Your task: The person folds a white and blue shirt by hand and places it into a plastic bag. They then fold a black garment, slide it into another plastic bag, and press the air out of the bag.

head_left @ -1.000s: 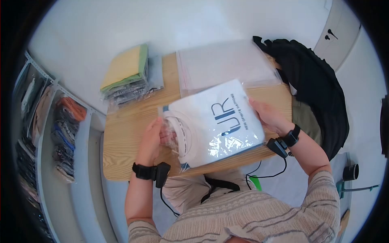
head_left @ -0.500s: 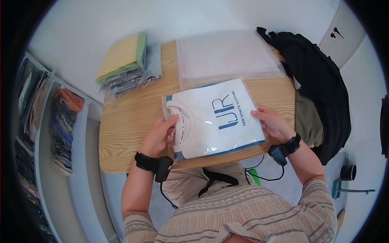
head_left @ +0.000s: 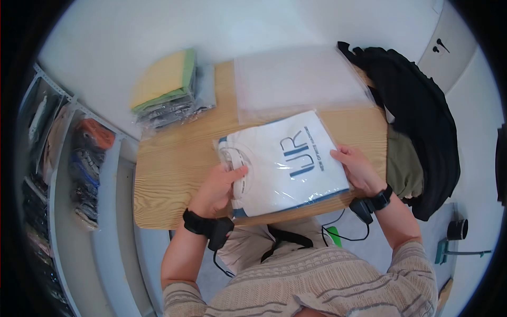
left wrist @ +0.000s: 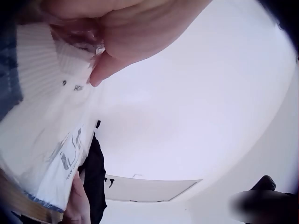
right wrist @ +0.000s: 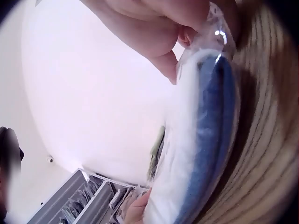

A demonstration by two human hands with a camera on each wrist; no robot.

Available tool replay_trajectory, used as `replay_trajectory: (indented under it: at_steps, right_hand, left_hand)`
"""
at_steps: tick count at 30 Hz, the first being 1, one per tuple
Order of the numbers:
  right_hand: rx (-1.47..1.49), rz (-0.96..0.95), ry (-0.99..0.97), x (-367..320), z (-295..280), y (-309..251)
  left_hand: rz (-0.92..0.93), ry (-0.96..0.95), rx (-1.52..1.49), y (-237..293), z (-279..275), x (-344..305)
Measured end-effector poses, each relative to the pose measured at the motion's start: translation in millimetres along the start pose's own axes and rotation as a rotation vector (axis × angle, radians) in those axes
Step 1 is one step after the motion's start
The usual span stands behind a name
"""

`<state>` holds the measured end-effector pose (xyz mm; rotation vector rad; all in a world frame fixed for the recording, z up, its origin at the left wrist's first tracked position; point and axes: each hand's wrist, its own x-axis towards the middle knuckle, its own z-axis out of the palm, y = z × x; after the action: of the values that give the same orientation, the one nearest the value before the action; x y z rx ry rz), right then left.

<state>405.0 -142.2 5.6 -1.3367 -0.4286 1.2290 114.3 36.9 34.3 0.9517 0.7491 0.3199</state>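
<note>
A folded white shirt with blue edges and lettering (head_left: 274, 164), in a clear bag, is held between both hands over the front of the table. My left hand (head_left: 214, 187) grips its collar end, thumb on top and the other fingers beneath. On the opposite side my right hand (head_left: 359, 168) pinches the bag's edge, thumb on top. The left wrist view shows the left thumb on the bag by the ribbed collar (left wrist: 37, 60). In the right wrist view the folded blue layers (right wrist: 210, 121) lie just above the wood, below the right hand (right wrist: 145, 28).
A stack of bagged clothes, yellow and green on top (head_left: 166, 82), stands at the table's back left. Flat clear bags (head_left: 301, 79) lie at the back. Dark clothing (head_left: 417, 100) and an olive garment (head_left: 404, 161) hang at the right edge. Shelves with bagged clothes (head_left: 87, 174) are at left.
The bagged shirt was tilted and lifted a second ago, then lowered flatter. My left hand's thumb has moved onto the collar's top, and my right hand has shifted down along the bag's edge.
</note>
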Motion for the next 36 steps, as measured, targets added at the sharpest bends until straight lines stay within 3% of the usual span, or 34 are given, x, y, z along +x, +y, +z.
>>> replay_trajectory:
  at_steps: [4, 6, 9, 13, 15, 16, 18, 21, 24, 25, 27, 30, 34, 36]
  right_hand:
    - [-0.121, -0.046, -0.026, -17, -6, 8]
    - [-0.204, -0.389, 0.262, -37, -1, 20]
    - [-0.353, -0.608, 0.368, -51, -5, 51]
    - [-0.271, -0.675, 0.453, -52, 2, 55]
    - [-0.26, -0.703, 0.48, -52, 0, 53]
    - [-0.286, -0.69, 0.484, -52, 2, 52]
    - [-0.311, -0.7, 0.484, -51, 5, 56]
    - [-0.348, -0.76, 0.465, -49, 5, 64]
    - [-0.385, -0.78, 0.461, -49, 2, 66]
    - [-0.363, -0.746, 0.473, -50, 2, 64]
    - [-0.337, -0.708, 0.484, -48, 1, 68]
    - [-0.416, -0.756, 0.49, -42, -7, 76]
    - [-0.416, -0.744, 0.493, -40, -11, 78]
    - [-0.412, -0.743, 0.488, -40, -11, 77]
  left_hand:
    - [0.074, 0.002, -0.062, 11, 11, -20]
    - [0.164, -0.009, -0.051, 25, 25, -37]
    - [0.258, 0.044, -0.046, 42, 42, -58]
    - [0.371, 0.118, -0.072, 76, 45, -68]
    - [0.583, 0.285, -0.057, 102, 41, -67]
    - [0.611, 0.279, -0.061, 117, 35, -64]
    - [0.87, 0.326, -0.023, 149, 16, -54]
    - [1.092, 0.274, -0.091, 188, -20, -24]
    - [1.173, 0.38, -0.236, 205, -76, 36]
    - [1.177, 0.379, -0.232, 202, -106, 63]
    - [0.857, 0.594, -0.152, 196, -161, 109]
    - [0.814, 0.567, -0.357, 184, -163, 130]
    - [0.806, 0.623, -0.405, 178, -179, 144]
    - [0.916, 0.72, -0.405, 173, -164, 142]
